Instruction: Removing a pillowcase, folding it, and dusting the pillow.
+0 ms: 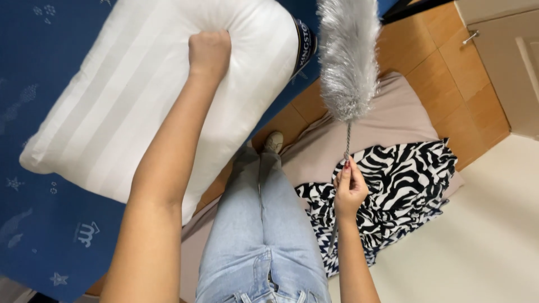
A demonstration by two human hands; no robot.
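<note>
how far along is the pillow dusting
Nothing shows as finished. In hand: the left hand grips the white pillow, lifted at an angle over the blue bedsheet, while the right hand holds the grey duster by its thin handle, fluffy head beside the pillow's corner. Left: whether any dusting has been done cannot be told.

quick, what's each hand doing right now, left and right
Left hand: closed, gripping the white pillow on the blue bed cover.
Right hand: closed around the thin handle of the grey feather duster.
</note>
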